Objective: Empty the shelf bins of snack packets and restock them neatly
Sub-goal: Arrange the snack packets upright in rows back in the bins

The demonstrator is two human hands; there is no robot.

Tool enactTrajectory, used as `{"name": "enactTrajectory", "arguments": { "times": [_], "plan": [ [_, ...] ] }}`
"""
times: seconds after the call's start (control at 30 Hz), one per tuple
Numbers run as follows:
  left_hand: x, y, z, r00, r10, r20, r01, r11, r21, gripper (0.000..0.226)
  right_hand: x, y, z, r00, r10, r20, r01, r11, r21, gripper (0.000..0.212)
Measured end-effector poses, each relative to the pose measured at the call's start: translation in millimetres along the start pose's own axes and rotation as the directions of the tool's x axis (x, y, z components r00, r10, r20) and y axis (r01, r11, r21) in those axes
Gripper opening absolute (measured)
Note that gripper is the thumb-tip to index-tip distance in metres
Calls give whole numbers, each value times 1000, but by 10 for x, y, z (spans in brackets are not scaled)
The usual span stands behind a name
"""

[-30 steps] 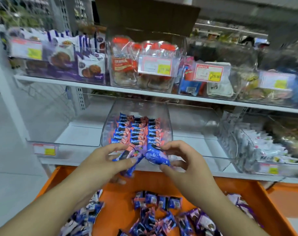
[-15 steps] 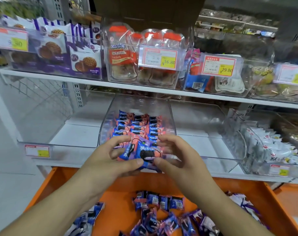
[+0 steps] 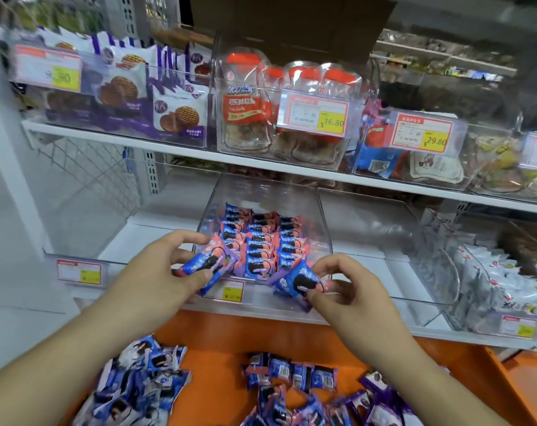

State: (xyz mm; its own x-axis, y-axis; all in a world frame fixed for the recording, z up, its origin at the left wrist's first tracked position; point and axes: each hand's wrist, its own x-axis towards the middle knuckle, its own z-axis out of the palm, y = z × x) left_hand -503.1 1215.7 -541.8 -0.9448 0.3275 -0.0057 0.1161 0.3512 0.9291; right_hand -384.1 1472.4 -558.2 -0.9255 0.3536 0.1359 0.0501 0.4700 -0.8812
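1. A clear plastic bin sits on the lower shelf, straight ahead. Inside it, small blue-and-pink snack packets stand in three tidy rows that fill the back and middle; the front strip of the bin floor is bare.

2. The left hand hovers at the bin's front left corner. Its thumb and fingers are curled round a small bunch of packets, holding them level.

3. The right hand is at the bin's front right. Thumb and fingertips pinch a single packet, tilted, just above the front lip.

4. The two hands are apart, one at each side of the bin's mouth.

5. Below the shelf is an orange tray. More loose packets lie scattered on it, with a heap of bluish-white ones at its left.

6. To the right, a neighbouring bin holds white packets. The shelf above carries biscuit packs, red-capped jars and price labels.

7. Judging by this, the emptying is done for this bin and restocking is well under way, perhaps over half filled.

8. The next move likely calls for setting the held packets upright in front of the rows, aligned with them, without knocking the standing ones over.
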Motion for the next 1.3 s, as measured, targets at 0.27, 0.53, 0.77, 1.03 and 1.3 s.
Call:
{"name": "enactTrajectory", "arguments": {
  "times": [0.27,0.53,0.77,1.03,1.3],
  "plan": [
    [219,-111,-122,1000,5,-3,-5,1000,7,34,944,-101,354,982,-149,115,179,926,-332,26],
    [333,-194,-169,1000,2,14,-1,999,-38,32,1413,119,601,935,35,353,191,790,-582,23],
    [360,-279,-119,999,2,41,-1,1000,-17,34,1463,191,710,902,58,427,241,754,-611,25],
    [359,-275,-91,998,-23,57,23,1000,2,27,1460,122,638,887,73,456,240,771,-590,36],
    [346,-271,-124,996,26,83,-27,1000,11,28,1092,-326,646,860,-212,464,242,970,-6,52]
  ]
}}
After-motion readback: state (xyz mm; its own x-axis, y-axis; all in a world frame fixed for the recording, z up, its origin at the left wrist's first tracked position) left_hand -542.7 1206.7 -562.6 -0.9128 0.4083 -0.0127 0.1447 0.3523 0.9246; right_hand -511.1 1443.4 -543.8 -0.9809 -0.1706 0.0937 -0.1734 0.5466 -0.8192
